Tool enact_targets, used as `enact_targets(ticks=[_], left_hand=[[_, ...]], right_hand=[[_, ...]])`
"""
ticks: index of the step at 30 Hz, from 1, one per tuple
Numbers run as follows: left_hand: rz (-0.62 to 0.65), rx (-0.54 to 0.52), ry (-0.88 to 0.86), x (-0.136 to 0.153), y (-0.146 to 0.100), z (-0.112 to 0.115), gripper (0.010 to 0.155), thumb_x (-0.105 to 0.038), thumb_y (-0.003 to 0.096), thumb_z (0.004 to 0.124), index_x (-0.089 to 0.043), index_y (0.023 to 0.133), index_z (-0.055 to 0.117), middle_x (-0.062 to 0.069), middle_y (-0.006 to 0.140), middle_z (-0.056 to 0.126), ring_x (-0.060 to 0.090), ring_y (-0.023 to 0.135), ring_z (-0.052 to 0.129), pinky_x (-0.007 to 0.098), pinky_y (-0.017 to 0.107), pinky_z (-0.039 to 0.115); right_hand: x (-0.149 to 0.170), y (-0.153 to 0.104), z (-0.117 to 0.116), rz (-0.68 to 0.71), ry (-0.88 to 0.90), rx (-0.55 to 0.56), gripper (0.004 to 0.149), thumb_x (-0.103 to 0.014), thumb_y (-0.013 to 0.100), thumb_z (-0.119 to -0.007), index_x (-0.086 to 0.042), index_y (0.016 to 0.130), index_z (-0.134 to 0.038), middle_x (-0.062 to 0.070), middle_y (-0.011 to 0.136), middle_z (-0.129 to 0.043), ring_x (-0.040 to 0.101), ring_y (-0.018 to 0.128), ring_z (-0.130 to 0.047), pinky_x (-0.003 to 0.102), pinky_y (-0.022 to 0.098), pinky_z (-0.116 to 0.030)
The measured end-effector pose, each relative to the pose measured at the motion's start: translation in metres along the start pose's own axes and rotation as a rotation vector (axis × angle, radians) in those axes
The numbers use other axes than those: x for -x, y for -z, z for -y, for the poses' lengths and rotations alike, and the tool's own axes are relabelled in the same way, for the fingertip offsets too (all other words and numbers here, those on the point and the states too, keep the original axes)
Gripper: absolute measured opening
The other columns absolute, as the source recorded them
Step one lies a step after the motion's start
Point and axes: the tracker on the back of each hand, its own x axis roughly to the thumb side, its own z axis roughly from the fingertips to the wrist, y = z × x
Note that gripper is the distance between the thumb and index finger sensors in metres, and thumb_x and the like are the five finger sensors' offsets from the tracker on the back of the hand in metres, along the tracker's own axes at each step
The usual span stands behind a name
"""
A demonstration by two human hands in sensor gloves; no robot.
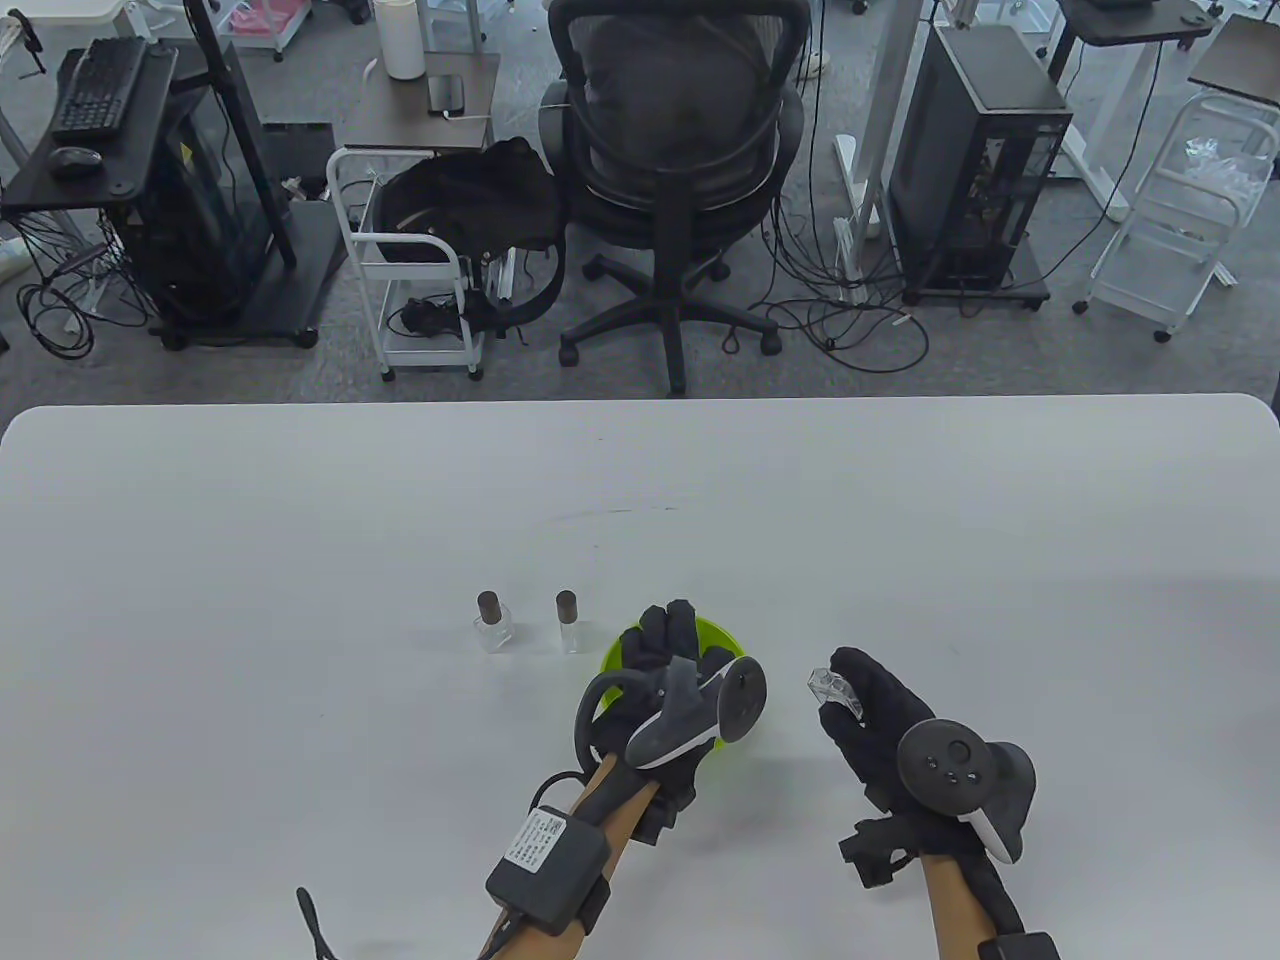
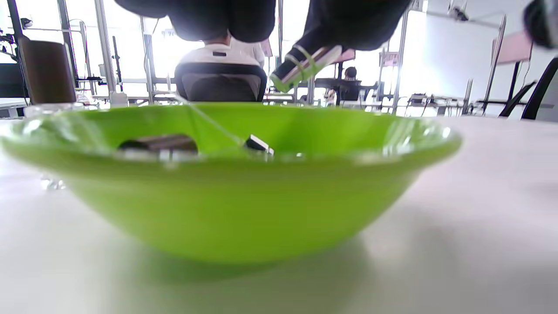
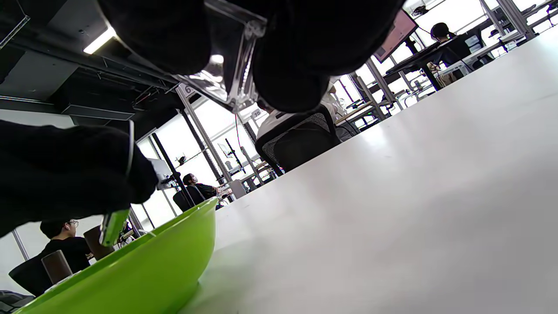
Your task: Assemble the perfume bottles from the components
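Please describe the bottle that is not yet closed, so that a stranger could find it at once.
On the white table, look right of the green bowl. There the right hand grips a clear glass bottle above the table. Unlike the two capped bottles standing left of the bowl, it has no brown cap.

The left hand (image 1: 665, 650) reached forward with fingers extended; the right hand (image 1: 872, 705), beside it, was curled in a pinch.

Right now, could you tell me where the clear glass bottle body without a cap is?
In the table view, the right hand grips the uncapped bottle above the table, just right of the green bowl.
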Motion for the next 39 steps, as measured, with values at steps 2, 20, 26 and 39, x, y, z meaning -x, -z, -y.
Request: enact_targets(ticks=[2, 20, 26, 39], left_hand=[[0.009, -0.037, -0.074, 0.002, -0.008, -0.006, 0.039, -0.037, 0.0596, 0.058, -0.03, 0.098, 0.058, 0.022, 0.115, 0.062, 0.047, 0.096, 0.081, 0.056, 0.075, 0.067], [0.073, -0.271, -0.228, 0.013, -0.043, -0.007, 0.044, -0.044, 0.0534, 0.07, -0.029, 0.095, 0.07, 0.01, 0.086, 0.086, 0.018, 0.056, 0.097, 0.036, 0.055, 0.081], [0.083, -0.278, -0.273, 0.015, -0.043, -0.006, 0.045, -0.044, 0.0527, 0.071, -0.029, 0.094, 0.072, 0.01, 0.086, 0.086, 0.018, 0.056, 0.097, 0.035, 0.055, 0.081], [0.099, -0.257, -0.221, 0.007, -0.042, 0.0, 0.046, -0.044, 0.0517, 0.073, -0.027, 0.094, 0.073, 0.01, 0.085, 0.087, 0.018, 0.055, 0.098, 0.035, 0.054, 0.082]], right_hand=[[-0.002, 0.0, -0.001, 0.009, -0.005, -0.007, 0.056, -0.042, 0.057, -0.078, -0.021, 0.105, -0.058, 0.01, 0.097, -0.08, 0.021, 0.072, -0.094, 0.037, 0.054, -0.084], [-0.016, -0.003, -0.019, 0.067, -0.142, -0.092, 0.055, -0.042, 0.057, -0.079, -0.023, 0.105, -0.059, 0.01, 0.098, -0.08, 0.021, 0.073, -0.094, 0.037, 0.055, -0.084], [-0.017, -0.003, -0.022, 0.074, -0.167, -0.095, 0.055, -0.042, 0.057, -0.079, -0.023, 0.105, -0.059, 0.01, 0.098, -0.079, 0.021, 0.073, -0.093, 0.037, 0.056, -0.083], [-0.026, -0.005, -0.025, 0.119, -0.207, -0.08, 0.055, -0.041, 0.057, -0.079, -0.023, 0.105, -0.058, 0.01, 0.098, -0.079, 0.021, 0.074, -0.093, 0.037, 0.056, -0.083]])
